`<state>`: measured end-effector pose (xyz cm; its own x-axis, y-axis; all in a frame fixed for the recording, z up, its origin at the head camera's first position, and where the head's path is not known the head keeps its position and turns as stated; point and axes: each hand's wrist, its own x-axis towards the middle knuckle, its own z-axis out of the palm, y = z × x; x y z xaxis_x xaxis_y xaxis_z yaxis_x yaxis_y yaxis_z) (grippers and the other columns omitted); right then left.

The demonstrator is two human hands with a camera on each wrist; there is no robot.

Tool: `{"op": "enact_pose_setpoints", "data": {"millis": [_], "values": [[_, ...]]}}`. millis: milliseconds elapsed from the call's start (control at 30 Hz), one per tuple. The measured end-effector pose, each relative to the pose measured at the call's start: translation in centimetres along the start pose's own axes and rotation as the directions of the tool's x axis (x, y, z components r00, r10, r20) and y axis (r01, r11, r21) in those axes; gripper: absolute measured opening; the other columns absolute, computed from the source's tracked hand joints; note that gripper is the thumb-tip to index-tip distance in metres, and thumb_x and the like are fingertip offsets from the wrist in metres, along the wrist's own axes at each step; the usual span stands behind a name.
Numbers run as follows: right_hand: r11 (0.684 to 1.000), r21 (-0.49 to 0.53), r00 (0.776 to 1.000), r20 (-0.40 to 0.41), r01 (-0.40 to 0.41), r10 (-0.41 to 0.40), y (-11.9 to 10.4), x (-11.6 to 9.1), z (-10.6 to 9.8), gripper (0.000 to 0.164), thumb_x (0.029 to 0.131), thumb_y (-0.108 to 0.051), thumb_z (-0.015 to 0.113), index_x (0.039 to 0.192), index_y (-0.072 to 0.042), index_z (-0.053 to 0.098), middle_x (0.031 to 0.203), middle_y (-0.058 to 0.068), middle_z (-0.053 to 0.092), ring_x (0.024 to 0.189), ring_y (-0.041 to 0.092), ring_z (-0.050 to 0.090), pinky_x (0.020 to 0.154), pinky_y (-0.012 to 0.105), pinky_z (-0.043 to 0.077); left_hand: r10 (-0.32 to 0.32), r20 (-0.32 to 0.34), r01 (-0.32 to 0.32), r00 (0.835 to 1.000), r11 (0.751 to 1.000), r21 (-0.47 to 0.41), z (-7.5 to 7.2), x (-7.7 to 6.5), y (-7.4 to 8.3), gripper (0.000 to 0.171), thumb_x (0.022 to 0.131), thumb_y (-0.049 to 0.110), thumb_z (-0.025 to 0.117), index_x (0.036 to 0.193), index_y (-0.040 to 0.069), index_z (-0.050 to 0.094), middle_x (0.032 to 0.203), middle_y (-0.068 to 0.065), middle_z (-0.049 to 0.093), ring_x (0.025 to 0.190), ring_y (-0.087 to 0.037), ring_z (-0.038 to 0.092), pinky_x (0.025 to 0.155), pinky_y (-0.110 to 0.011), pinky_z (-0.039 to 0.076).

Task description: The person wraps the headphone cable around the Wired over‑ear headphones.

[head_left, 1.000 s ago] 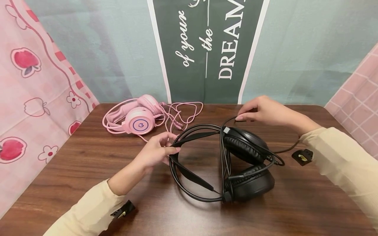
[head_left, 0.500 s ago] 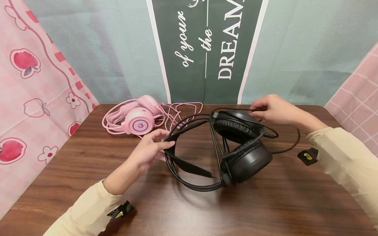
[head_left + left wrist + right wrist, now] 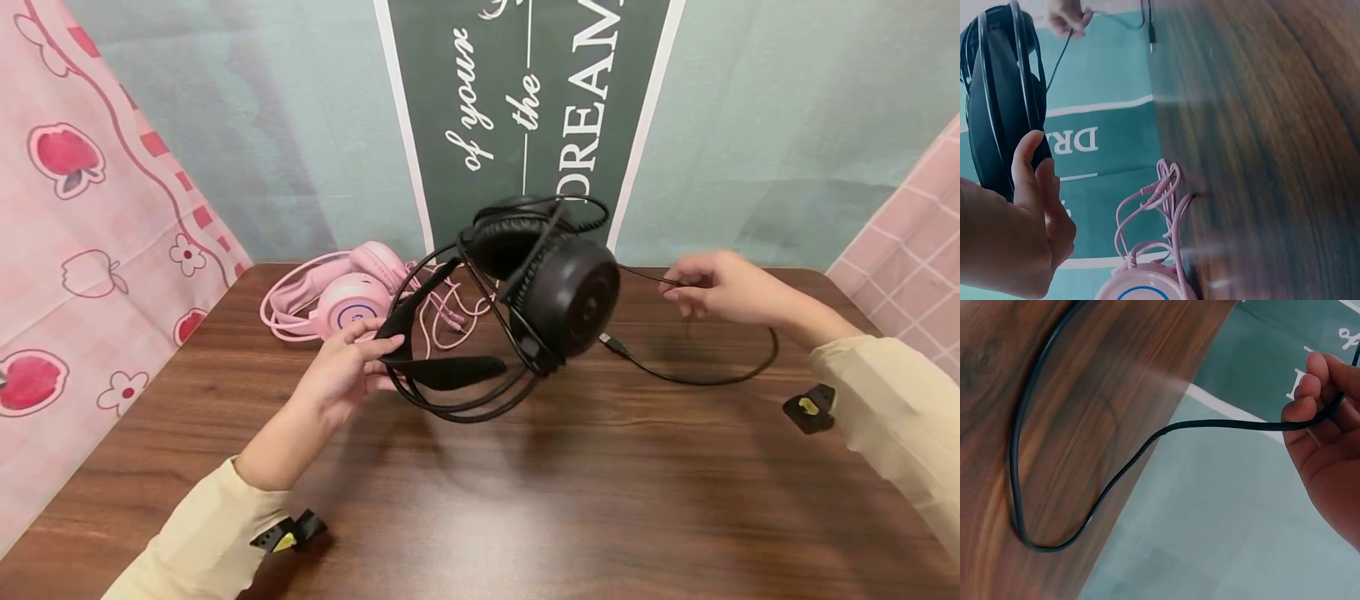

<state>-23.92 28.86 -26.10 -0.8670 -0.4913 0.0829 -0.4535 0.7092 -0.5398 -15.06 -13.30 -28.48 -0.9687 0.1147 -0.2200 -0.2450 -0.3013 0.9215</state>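
Note:
My left hand (image 3: 337, 367) grips the headband of a black over-ear headset (image 3: 573, 296), thumb over the padded strap (image 3: 450, 372). The headset is tilted and raised over the table, its ear cups toward the right, with cable looped around them. In the left wrist view the hand (image 3: 1029, 219) pinches the band from below. To the right, my right hand (image 3: 723, 283) pinches the headset's black cable (image 3: 1229, 424) between thumb and fingers. From there the cable bends down in a loop to a USB plug (image 3: 613, 342) near the headset.
A pink headset (image 3: 356, 304) lies at the back left of the brown wooden table (image 3: 480, 517), its pink cable (image 3: 1169, 181) tangled beside it. A green and teal cloth with lettering hangs behind the table. Pink patterned cloths (image 3: 90, 250) hang at the sides.
The black headset has risen from the table and swung left and back, its ear cups tilting up. My right hand has moved right along the cable, and the USB plug has come into view.

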Motion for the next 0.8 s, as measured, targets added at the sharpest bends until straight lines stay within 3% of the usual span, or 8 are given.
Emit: {"op": "enact_pose_setpoints", "data": {"millis": [100, 233, 633, 800], "values": [[0.999, 0.025, 0.999, -0.023, -0.024, 0.025, 0.4, -0.2, 0.1, 0.008, 0.089, -0.002, 0.057, 0.096, -0.001, 0.061, 0.067, 0.004, 0.058, 0.056, 0.013, 0.054, 0.05, 0.024, 0.047, -0.003, -0.002, 0.002, 1.0, 0.999, -0.04, -0.4, 0.1, 0.1, 0.011, 0.09, -0.004, 0.047, 0.093, 0.006, 0.046, 0.077, -0.002, 0.06, 0.059, -0.012, 0.061, 0.053, -0.027, 0.055], [0.999, 0.044, 0.999, -0.035, 0.018, -0.016, 0.7, -0.2, 0.3, 0.004, 0.087, -0.004, 0.06, 0.09, -0.001, 0.058, 0.067, 0.003, 0.059, 0.057, 0.012, 0.055, 0.051, 0.024, 0.05, -0.005, -0.004, 0.005, 1.0, 0.998, -0.064, -0.6, 0.3, 0.1, 0.013, 0.09, -0.004, 0.046, 0.089, 0.009, 0.049, 0.075, -0.002, 0.059, 0.057, -0.012, 0.059, 0.053, -0.027, 0.055], [0.986, 0.147, 0.988, 0.119, 0.08, -0.098, 2.6, -0.6, 1.4, 0.005, 0.088, -0.001, 0.057, 0.085, -0.005, 0.058, 0.066, 0.006, 0.055, 0.06, 0.017, 0.055, 0.052, 0.026, 0.049, 0.009, -0.017, -0.012, 1.0, 0.99, -0.143, -0.8, 0.0, 0.6, 0.015, 0.091, -0.004, 0.048, 0.083, 0.008, 0.053, 0.077, -0.003, 0.061, 0.06, -0.014, 0.061, 0.057, -0.03, 0.056], [0.982, 0.158, 0.986, 0.11, 0.108, -0.126, 3.5, -1.1, 1.9, 0.006, 0.087, 0.004, 0.056, 0.089, -0.001, 0.059, 0.067, 0.004, 0.056, 0.06, 0.016, 0.056, 0.051, 0.027, 0.05, 0.023, -0.025, -0.027, 0.999, 0.986, -0.166, -1.3, -0.2, 1.1, 0.016, 0.091, -0.003, 0.048, 0.084, 0.008, 0.055, 0.078, -0.004, 0.063, 0.064, -0.015, 0.062, 0.057, -0.03, 0.056]]}}
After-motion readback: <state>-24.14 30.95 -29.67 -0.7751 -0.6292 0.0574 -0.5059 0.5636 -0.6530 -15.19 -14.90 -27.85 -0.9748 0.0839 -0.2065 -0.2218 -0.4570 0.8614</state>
